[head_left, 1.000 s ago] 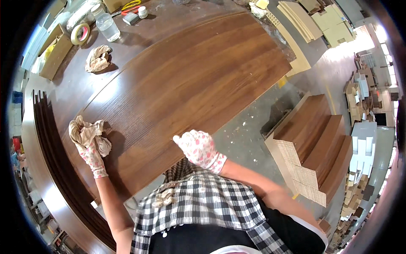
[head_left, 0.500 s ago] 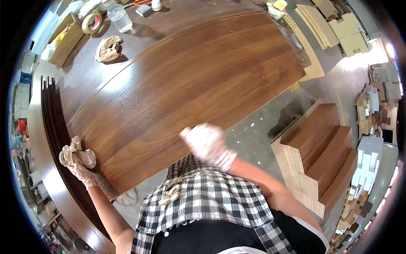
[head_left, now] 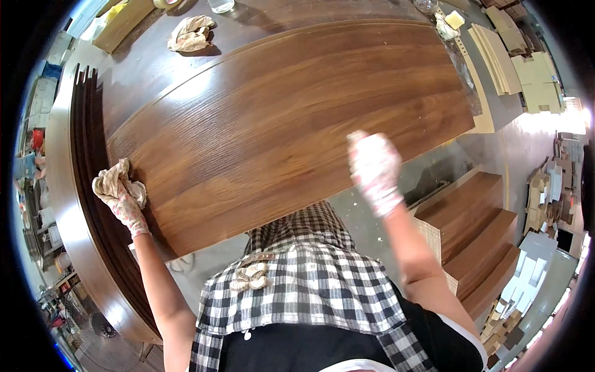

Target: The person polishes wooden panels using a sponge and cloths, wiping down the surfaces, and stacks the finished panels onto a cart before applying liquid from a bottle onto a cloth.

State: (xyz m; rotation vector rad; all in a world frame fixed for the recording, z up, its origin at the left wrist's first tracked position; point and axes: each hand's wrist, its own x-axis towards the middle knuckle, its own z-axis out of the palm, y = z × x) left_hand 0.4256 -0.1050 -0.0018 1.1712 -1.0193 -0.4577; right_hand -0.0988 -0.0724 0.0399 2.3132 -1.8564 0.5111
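Across the dark tabletop (head_left: 142, 59) lies a large brown wood-grain board (head_left: 291, 118), filling most of the view. Right of it, lower down, stands a stack of brown boards (head_left: 474, 232). At the board's left end, the gloved left hand (head_left: 124, 201) presses a crumpled beige rag (head_left: 114, 183) against the wood, fingers clenched on the cloth. The gloved right hand (head_left: 374, 167) rests at the board's near edge; it is blurred, so I cannot tell how its fingers sit. Another crumpled rag (head_left: 191, 34) lies on the tabletop beyond the board.
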